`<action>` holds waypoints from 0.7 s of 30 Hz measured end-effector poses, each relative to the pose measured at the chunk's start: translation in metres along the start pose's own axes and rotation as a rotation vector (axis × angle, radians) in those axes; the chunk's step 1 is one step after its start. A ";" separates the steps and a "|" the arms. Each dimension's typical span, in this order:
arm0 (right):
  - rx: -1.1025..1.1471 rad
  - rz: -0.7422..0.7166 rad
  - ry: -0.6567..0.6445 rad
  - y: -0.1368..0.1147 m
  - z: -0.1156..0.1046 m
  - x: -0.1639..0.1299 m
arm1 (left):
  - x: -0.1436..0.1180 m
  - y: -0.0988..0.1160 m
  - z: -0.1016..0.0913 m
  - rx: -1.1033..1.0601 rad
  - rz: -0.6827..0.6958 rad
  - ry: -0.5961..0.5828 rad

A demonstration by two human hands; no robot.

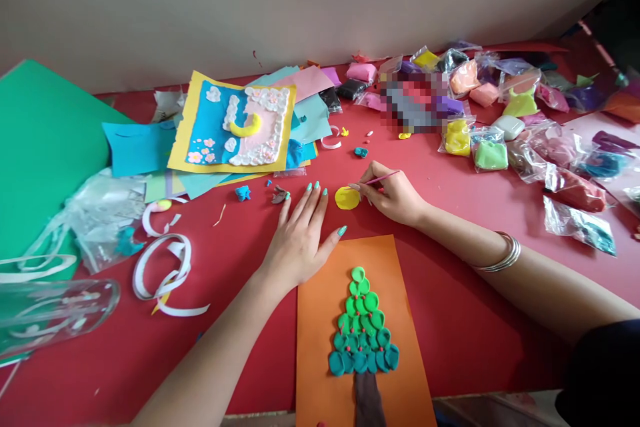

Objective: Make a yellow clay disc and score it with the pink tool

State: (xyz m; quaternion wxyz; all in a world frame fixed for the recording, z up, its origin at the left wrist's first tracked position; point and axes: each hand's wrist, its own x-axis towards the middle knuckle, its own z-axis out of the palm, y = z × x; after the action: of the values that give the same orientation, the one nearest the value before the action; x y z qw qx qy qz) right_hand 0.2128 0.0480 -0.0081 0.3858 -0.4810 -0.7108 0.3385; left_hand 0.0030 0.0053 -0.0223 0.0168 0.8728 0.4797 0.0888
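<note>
My left hand (300, 237) lies flat on the red table (450, 293), fingers spread, holding nothing. My right hand (393, 197) grips a thin pink stick tool (383, 177), its tip at the edge of a flattened yellow clay disc (347, 198) on the table. Just below both hands lies an orange card (320, 320) bearing a clay tree (364, 330) made of green and teal discs with a brown trunk.
A yellow-bordered blue card with white and pink clay (235, 123) rests on coloured paper sheets at the back left. Bags of coloured clay (490, 153) crowd the right. White paper strips (165, 267), plastic wrap (100, 213), a green sheet (40, 147) and small clay bits (243, 193) lie left.
</note>
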 end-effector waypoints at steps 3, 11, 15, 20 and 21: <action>-0.006 -0.011 0.030 0.002 0.001 -0.001 | 0.000 0.000 0.000 0.003 0.002 -0.005; -0.032 -0.043 0.034 0.004 0.003 -0.001 | 0.000 0.002 -0.001 0.005 -0.002 0.003; -0.048 -0.053 0.011 0.004 0.002 -0.001 | 0.000 0.002 -0.001 0.013 0.004 0.010; -0.057 -0.086 0.015 0.005 0.002 -0.001 | 0.000 0.001 0.000 0.019 0.019 0.029; -0.061 -0.092 0.014 0.006 0.002 -0.001 | 0.000 0.001 0.000 0.021 0.022 0.034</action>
State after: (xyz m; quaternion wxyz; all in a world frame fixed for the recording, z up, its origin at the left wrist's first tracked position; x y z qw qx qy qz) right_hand 0.2137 0.0485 -0.0142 0.3911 -0.4617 -0.7394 0.2953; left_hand 0.0034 0.0046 -0.0224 -0.0014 0.8764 0.4714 0.0986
